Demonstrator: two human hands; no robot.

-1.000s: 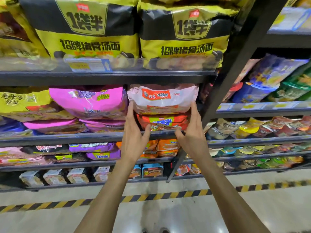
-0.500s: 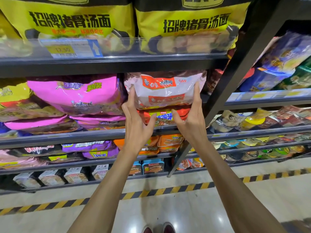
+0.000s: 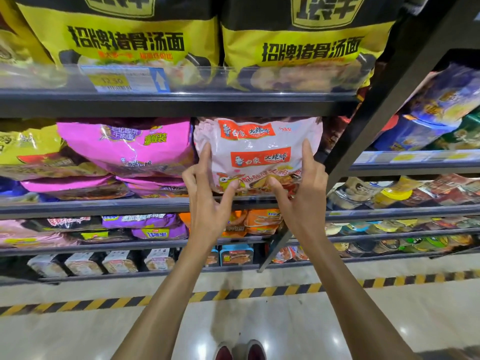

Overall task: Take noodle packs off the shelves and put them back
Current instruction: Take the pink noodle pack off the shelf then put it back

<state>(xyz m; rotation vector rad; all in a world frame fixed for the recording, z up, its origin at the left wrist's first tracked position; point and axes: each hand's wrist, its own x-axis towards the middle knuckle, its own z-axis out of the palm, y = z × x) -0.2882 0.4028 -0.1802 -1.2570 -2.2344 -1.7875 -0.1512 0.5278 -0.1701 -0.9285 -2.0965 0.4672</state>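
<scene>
Pinching the noodle pack [image 3: 257, 149] from both sides, the left hand [image 3: 205, 201] and right hand [image 3: 305, 201] each press a thumb into its lower front. One index finger [image 3: 207, 155] on each hand runs straight up its edge, and the other fingers bend at its sides. The pack sits between the two hands, its bottom at the lip of the shelf [image 3: 104, 205] and its top tucked under the shelf above. Just left of the left fingers lie pink packs [image 3: 130, 144]. Above the fingertips stand big yellow packs [image 3: 135, 42]. Below the wrists are orange packs [image 3: 262, 220]. Right of the right fingers a black post [image 3: 363, 131] slants past. Far beneath, striped tape [image 3: 259, 292] crosses the floor.
</scene>
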